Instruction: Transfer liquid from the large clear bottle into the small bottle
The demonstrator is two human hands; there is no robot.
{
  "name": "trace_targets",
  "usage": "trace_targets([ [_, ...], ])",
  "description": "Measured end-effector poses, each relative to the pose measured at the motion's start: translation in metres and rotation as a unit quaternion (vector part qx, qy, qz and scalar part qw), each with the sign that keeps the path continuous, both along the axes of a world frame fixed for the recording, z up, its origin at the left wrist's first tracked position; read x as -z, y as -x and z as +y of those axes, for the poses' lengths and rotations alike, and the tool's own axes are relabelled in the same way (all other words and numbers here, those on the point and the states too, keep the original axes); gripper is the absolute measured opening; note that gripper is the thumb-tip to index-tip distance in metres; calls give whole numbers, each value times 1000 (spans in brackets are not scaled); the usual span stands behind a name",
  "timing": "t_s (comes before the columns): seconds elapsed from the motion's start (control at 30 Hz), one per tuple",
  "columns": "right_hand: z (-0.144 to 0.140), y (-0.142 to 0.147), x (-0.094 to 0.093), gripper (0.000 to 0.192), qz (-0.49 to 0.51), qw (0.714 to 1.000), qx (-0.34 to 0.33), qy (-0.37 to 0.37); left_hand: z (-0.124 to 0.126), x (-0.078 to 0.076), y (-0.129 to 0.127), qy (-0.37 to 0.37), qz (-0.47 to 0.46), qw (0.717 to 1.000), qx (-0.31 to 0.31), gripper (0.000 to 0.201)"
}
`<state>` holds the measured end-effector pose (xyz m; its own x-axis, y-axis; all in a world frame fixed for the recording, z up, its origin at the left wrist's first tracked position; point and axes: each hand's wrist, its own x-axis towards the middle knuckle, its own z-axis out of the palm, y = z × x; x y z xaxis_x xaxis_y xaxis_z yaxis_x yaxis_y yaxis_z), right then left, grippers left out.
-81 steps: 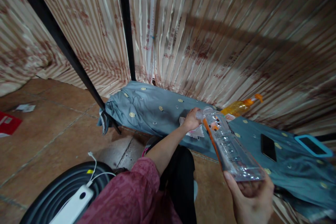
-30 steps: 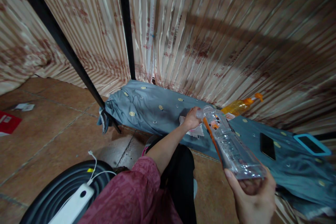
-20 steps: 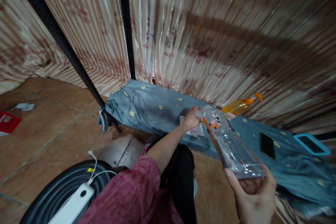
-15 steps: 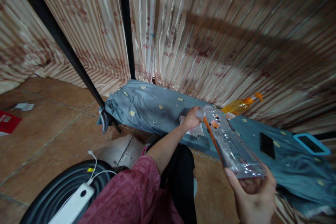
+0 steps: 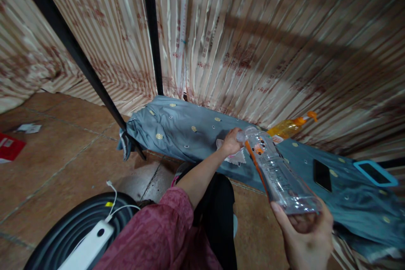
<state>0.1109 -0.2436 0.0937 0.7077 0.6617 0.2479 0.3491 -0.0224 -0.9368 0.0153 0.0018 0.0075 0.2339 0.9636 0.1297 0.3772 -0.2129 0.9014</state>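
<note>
1. head view: right hand (image 5: 305,236) is gripping the base of a clear plastic bottle (image 5: 276,173), fingers closed around it, low and close to the body.
2. bottle's long axis is running up and away to the left, its neck reaching the left hand (image 5: 232,142).
3. left hand is closing at the bottle's mouth, pressing on a white cloth (image 5: 236,158) lying on the blue-grey fabric (image 5: 183,130); whether it is pinching a cap i cannot tell.
4. left arm is stretching forward, the elbow slightly bent; the right wrist is tilting the bottle.
5. an orange bottle (image 5: 289,126) is lying just beyond, with a dark phone (image 5: 322,175) to the right.
</note>
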Motion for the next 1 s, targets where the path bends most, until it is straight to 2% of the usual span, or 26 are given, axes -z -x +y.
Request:
trace_targets([
  [0.6,0,-1,-2,110,-13,1000,-2,0,-1,0,1,7,1,1000,2,45],
  [1.0,-1,0,-3,122,5,1000,-7,12,-1,0,0,10,-10,1000,-4,47],
])
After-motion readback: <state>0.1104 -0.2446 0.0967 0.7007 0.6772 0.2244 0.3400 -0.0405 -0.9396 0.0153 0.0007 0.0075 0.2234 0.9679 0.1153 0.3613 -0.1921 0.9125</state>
